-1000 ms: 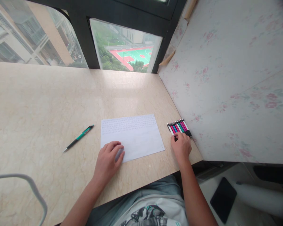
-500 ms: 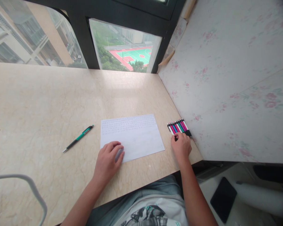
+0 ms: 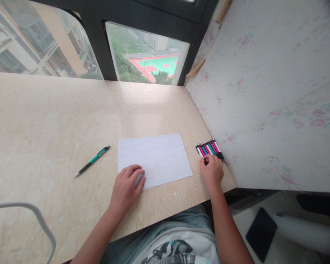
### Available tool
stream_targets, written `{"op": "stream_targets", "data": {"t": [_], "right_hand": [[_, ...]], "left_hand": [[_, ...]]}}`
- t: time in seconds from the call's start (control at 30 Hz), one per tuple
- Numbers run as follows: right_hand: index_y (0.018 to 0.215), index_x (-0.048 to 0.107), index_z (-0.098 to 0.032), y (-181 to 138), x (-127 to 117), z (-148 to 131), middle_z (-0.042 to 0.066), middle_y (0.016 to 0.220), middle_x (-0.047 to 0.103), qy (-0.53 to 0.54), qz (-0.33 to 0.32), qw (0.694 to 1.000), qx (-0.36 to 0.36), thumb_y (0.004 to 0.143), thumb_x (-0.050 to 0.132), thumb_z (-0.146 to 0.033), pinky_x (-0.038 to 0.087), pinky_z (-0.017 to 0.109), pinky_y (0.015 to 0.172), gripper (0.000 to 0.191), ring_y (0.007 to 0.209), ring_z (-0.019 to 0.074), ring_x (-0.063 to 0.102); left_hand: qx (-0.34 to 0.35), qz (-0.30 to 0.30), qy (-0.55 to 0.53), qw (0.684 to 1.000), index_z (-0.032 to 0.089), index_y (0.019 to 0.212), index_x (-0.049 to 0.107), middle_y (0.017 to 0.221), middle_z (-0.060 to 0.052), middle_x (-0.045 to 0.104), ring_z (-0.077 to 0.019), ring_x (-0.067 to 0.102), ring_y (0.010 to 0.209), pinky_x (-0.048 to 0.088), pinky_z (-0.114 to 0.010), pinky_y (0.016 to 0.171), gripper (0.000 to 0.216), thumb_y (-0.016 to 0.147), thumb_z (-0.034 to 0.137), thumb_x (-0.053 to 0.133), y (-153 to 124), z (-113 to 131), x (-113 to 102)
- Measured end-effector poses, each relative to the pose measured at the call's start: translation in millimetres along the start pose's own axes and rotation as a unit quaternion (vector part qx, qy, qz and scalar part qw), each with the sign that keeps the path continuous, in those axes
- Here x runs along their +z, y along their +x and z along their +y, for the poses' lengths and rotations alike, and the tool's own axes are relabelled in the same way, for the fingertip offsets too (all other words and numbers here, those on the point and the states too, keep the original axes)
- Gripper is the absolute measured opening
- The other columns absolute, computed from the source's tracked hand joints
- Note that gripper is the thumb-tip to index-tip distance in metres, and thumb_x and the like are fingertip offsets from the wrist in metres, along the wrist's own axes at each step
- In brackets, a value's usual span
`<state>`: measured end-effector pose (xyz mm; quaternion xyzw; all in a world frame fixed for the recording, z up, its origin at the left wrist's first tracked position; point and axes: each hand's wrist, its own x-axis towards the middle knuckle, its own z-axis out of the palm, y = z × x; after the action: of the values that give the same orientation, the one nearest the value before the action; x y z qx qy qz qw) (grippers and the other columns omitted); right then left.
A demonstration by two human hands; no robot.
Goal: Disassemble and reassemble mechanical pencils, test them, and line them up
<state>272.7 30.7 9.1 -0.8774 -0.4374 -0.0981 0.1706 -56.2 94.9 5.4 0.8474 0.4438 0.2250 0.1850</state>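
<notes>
A white sheet of paper (image 3: 165,161) with rows of handwriting across its top part lies on the table. My left hand (image 3: 129,181) rests on its lower left corner, fingers apart and slightly curled, holding nothing. At the right, several click pens (image 3: 209,147) in white, pink, blue, green and purple lie side by side in a row. My right hand (image 3: 212,170) is at their near ends, thumb and fingers pinched together on a pen; the fingers hide the tips. A green and black pen (image 3: 92,161) lies alone on the table, left of the paper.
The light marble-patterned table (image 3: 57,121) meets a flower-papered wall (image 3: 264,110) just beyond the pens. A grey cable (image 3: 41,220) arches over the lower left. A dark-framed window (image 3: 151,55) stands at the back. Below right is a dark flat object (image 3: 261,234).
Both hands, the paper and the pens keep their places relative to each other. The whole view has shifted very slightly.
</notes>
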Motion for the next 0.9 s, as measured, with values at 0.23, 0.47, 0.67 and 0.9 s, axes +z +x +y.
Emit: {"op": "stream_targets", "data": {"t": [0.23,0.47,0.67,0.9], "right_hand": [[0.078,0.063,-0.017,-10,5,-17,0.005,0.076,0.062,0.137,-0.007,0.989,-0.061,0.084,0.050,-0.027,0.037,0.029,0.068,0.017,0.068,0.0180,0.051],[0.074,0.059,-0.018,-30,3,-55,0.002,0.071,0.059,0.242,-0.038,0.962,-0.120,0.087,0.050,-0.028,0.040,0.026,0.064,0.018,0.063,0.0151,0.050],[0.076,0.060,-0.018,-41,6,-56,0.003,0.074,0.059,0.302,-0.040,0.945,-0.118,0.089,0.049,-0.029,0.043,0.027,0.062,0.020,0.066,0.0155,0.051],[0.075,0.059,-0.018,-42,8,-53,0.003,0.073,0.059,0.350,-0.024,0.932,-0.088,0.089,0.050,-0.032,0.043,0.027,0.059,0.021,0.063,0.0154,0.051]], "left_hand": [[-0.018,0.003,-0.022,1.000,0.022,0.100,0.063,0.110,-0.010,0.063,-0.0261,0.059,0.101,0.048,-0.044,0.088,0.017,0.087,0.023,0.052,-5,8,-2],[-0.081,0.103,-0.033,0.991,0.022,0.111,0.058,0.115,-0.009,0.062,-0.0230,0.060,0.107,0.049,-0.039,0.092,0.023,0.090,0.024,0.049,-4,-17,-30],[-0.156,0.146,0.209,0.954,0.016,0.126,0.051,0.117,-0.018,0.059,-0.0324,0.057,0.106,0.045,-0.047,0.090,0.041,0.088,0.029,0.050,1,-65,-67],[-0.173,0.075,0.264,0.946,0.018,0.108,0.062,0.095,-0.013,0.065,-0.0275,0.063,0.082,0.048,-0.038,0.069,0.029,0.089,0.024,0.041,1,-75,-66]]}}
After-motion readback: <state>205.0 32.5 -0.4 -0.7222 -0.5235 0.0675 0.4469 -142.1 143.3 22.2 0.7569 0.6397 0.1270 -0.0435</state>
